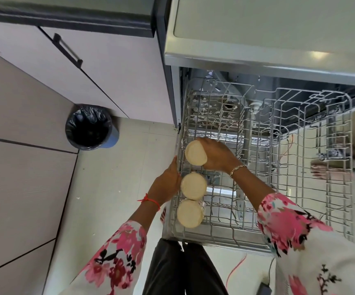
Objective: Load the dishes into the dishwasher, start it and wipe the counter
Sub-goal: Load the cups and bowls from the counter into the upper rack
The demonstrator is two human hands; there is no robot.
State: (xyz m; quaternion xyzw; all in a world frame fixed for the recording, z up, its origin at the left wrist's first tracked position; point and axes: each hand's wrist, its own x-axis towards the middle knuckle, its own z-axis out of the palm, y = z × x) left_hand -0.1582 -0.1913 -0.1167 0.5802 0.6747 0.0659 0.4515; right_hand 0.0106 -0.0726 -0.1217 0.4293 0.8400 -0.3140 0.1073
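Floral sleeves, right fingers grasping inverted cream cup, left fingers unclear at rack

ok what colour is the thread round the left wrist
Red; the thread shows best in the head view.

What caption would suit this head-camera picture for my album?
Right hand holds an upturned cup over the dishwasher rack; left hand beside its rim.
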